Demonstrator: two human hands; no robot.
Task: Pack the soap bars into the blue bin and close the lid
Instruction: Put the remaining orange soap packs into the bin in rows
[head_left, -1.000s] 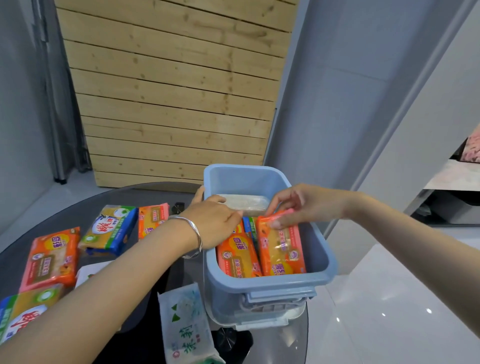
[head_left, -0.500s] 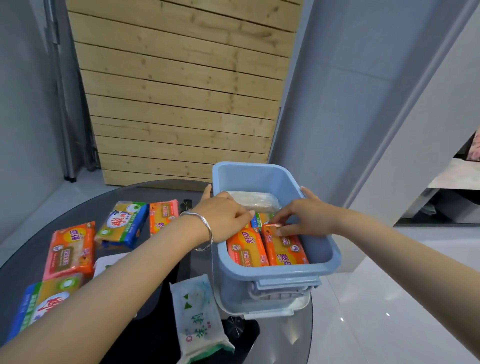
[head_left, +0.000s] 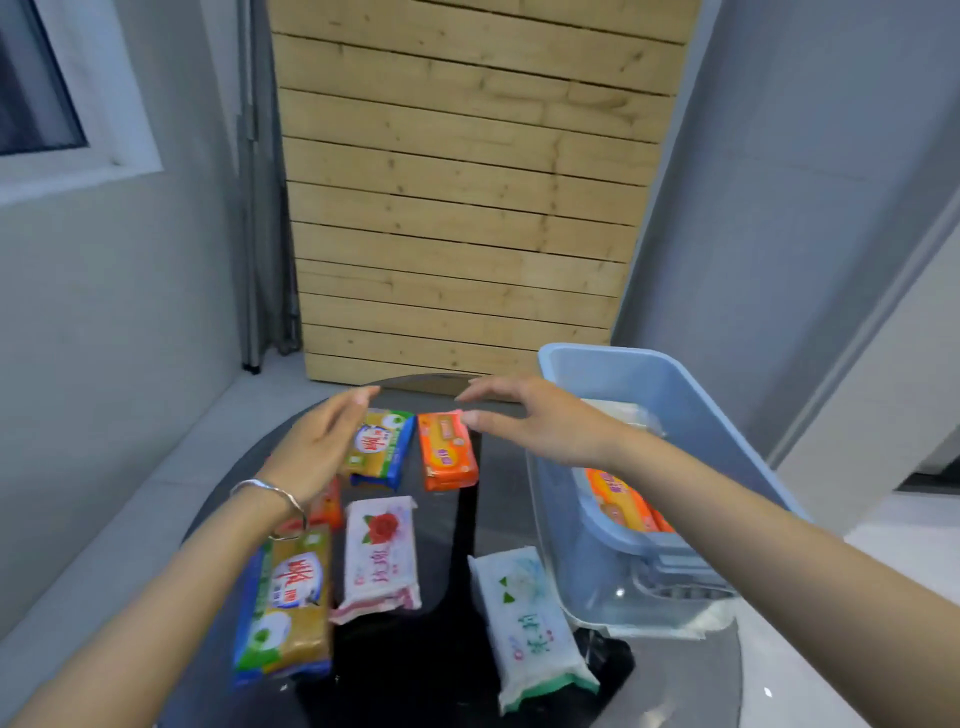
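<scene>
The round dark table (head_left: 496, 512) carries everything. On its right side stands the blue bin (head_left: 675, 395), open at the top, with orange soap bars (head_left: 618, 499) lying inside. Both hands hover left of the bin and hold nothing: the left hand (head_left: 317, 447) has straight fingers above a yellow-and-blue soap bar (head_left: 382, 449), the right hand (head_left: 530, 421) has spread fingers just above an orange bar (head_left: 447, 454). Nearer lie a second yellow-and-blue bar (head_left: 291, 597), a rose-printed bar (head_left: 379, 556) and a green-printed bar (head_left: 524, 623). A silver bracelet (head_left: 270, 491) sits on the left wrist
</scene>
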